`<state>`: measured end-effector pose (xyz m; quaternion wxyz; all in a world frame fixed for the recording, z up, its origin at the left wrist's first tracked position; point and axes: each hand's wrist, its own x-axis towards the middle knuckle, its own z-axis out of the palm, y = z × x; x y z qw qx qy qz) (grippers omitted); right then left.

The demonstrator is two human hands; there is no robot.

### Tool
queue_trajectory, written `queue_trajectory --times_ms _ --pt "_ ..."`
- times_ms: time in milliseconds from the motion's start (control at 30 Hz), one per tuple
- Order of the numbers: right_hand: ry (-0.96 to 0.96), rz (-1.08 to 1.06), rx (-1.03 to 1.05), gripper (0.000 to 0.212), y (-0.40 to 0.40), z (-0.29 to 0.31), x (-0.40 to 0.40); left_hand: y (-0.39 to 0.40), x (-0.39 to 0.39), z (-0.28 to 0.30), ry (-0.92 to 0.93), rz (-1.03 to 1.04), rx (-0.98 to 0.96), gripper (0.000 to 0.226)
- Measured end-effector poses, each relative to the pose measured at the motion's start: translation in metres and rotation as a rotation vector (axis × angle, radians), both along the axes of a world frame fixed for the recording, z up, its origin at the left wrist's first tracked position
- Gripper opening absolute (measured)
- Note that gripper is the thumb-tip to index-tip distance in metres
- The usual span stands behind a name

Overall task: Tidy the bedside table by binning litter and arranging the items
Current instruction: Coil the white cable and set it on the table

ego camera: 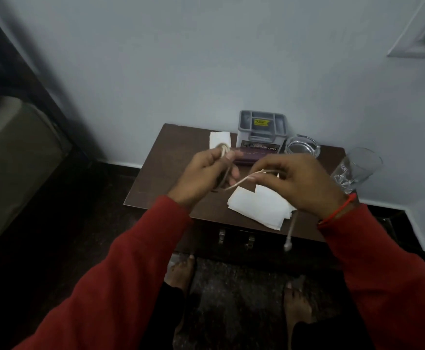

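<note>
Left hand: the left hand [203, 173] is raised above the bedside table, fingers curled round a small coil of pale cord [241, 181], with loops showing at the thumb and fingertips.
Right hand: the right hand [299, 183] is level with the left, its fingers bent and pinching the same cord a little further along. A red thread is tied round this wrist.
Cord: it sags in a shallow curve between the two hands, then drops from under the right hand past the front edge of the table and ends in a small white knob hanging in front of the drawer.
Sleeves: both arms wear red sleeves reaching in from the bottom corners.
Paper: a white sheet of paper [259, 208] lies below the hands near the front edge of the table, one corner overhanging it. A smaller white folded paper [219, 138] lies at the back left.
Bedside table: the dark brown bedside table [155, 183] stands against a pale wall, with two metal handles on its front.
Back row: a grey plastic box [261, 130] with a yellow label stands at the wall. A dark purple case [246, 155] lies in front of it, partly hidden by the hands. A glass ashtray [302, 147] sits just right of the box.
Tumbler: a clear glass tumbler [355, 170] stands at the right edge.
Floor: bare feet on a dark speckled floor below the table.
</note>
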<state>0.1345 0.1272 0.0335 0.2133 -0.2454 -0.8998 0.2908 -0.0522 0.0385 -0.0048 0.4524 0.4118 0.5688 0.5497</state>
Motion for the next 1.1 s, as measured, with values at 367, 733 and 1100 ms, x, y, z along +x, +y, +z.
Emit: queue_trajectory --times_ms 367,733,1100 --pt "0.293 -0.114 -0.064 0.014 0.016 -0.017 0.008 -0.004 0.017 0.012 -0.327 -0.491 -0.195 0.046" --pt "0.465 -0.112 -0.211 0.015 0.013 -0.029 -0.001 -0.006 0.017 0.012 -0.366 -0.507 -0.240 0.056" --pt "-0.003 0.017 -0.536 0.020 -0.025 -0.065 -0.027 0.007 0.006 0.011 -0.830 -0.019 0.271 0.035"
